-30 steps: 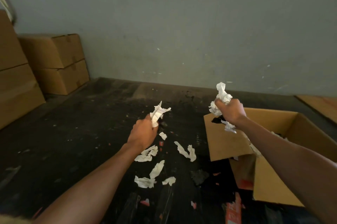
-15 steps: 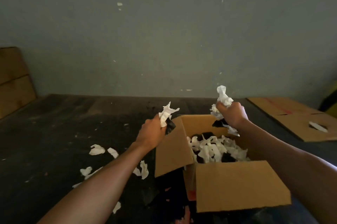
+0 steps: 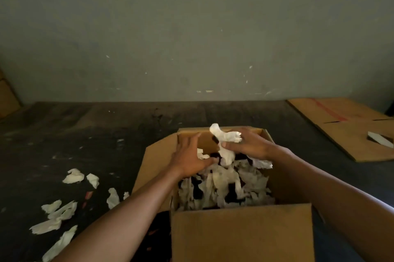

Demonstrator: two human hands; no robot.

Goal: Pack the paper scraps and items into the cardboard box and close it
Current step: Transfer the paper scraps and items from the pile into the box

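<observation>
An open cardboard box [image 3: 243, 234] stands in front of me, its flaps spread outward, filled with white paper scraps [image 3: 221, 182] and dark items. Both hands are over the box opening. My left hand [image 3: 189, 155] has its fingers spread, palm down, with a small white scrap just beneath the fingers. My right hand [image 3: 249, 144] loosely holds a crumpled white paper wad [image 3: 223, 140] that hangs down into the box. Several loose paper scraps [image 3: 59, 214] lie on the dark floor to the left of the box.
A flattened cardboard sheet [image 3: 349, 129] with a red stripe lies at the right, a white piece [image 3: 379, 139] on it. A grey wall [image 3: 191, 37] rises behind. The edge of stacked cardboard [image 3: 6, 95] shows at far left. Dark stained floor [image 3: 74, 133] surrounds the box.
Both hands came down from above the floor to over the box opening. My left hand opened and released its scrap; my right hand loosened around its wad. The view swung right toward the box.
</observation>
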